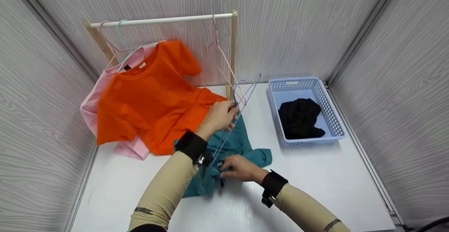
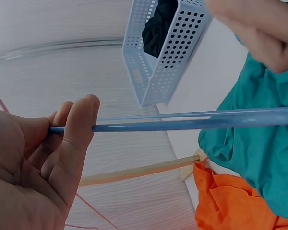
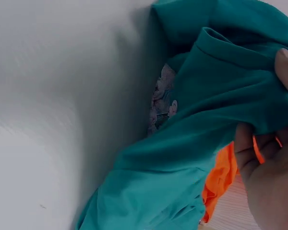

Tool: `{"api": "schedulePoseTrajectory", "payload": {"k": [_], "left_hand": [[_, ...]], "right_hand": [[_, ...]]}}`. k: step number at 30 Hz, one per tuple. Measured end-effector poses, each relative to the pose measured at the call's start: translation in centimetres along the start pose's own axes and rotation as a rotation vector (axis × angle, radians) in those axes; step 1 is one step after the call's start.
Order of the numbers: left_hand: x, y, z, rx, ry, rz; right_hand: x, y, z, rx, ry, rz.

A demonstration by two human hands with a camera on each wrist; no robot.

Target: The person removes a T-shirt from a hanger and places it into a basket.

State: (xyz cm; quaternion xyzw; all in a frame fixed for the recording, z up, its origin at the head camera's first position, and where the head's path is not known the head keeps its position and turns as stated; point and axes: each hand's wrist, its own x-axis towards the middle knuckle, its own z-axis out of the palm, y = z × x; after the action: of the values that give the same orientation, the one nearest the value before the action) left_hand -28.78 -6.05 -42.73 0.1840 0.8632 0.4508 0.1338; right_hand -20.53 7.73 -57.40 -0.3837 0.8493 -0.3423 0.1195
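Observation:
My left hand (image 1: 219, 115) grips a thin blue clothes hanger (image 2: 182, 125), its thumb and fingers curled round the wire in the left wrist view. The hanger slants down over a teal shirt (image 1: 242, 137), its lower end reaching the bunched cloth. Lower down, my right hand (image 1: 240, 168) pinches a folded edge of this shirt between thumb and fingers (image 3: 245, 139). A floral printed patch (image 3: 163, 98) shows under the fold in the right wrist view. The shirt lies crumpled on the white table, next to an orange T-shirt (image 1: 151, 99).
A rack with a white rail (image 1: 168, 20) stands at the back left. The orange T-shirt and a pink garment (image 1: 92, 106) hang there on hangers, and a bare pink hanger (image 1: 224, 55) hangs at its right end. A blue basket (image 1: 331, 114) holds black cloth (image 1: 300, 118).

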Motion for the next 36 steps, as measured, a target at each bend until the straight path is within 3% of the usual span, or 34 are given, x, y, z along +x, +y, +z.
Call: {"api": "schedulePoseTrajectory", "payload": {"k": [6,13,17,23,26,29,36], "left_hand": [[-1.0,0.6,-1.1,0.041,-0.100,0.022],[-1.8,0.7,-2.5,0.162,-0.217,0.022],[-2.7,0.5,-4.5,0.220,-0.277,-0.027],[-4.2,-0.1,-8.6,0.360,-0.298,-0.132],[-4.7,-1.0,-10.6,0.429,-0.284,-0.197],[-4.8,-2.1,-12.2,0.423,-0.217,-0.259],[-3.3,-3.4,-14.3,0.145,-0.002,-0.341]], "right_hand": [[-1.6,1.9,-0.4,-0.001,-0.018,0.165],[-3.6,4.6,-1.9,0.073,0.029,0.270],[-5.3,6.1,-3.0,0.068,0.089,0.315],[-7.3,7.3,-4.4,0.062,0.139,0.405],[-7.9,7.5,-4.8,0.076,0.136,0.436],[-8.1,7.5,-5.2,0.093,0.132,0.441],[-7.6,7.4,-5.5,0.094,0.118,0.443]]}}
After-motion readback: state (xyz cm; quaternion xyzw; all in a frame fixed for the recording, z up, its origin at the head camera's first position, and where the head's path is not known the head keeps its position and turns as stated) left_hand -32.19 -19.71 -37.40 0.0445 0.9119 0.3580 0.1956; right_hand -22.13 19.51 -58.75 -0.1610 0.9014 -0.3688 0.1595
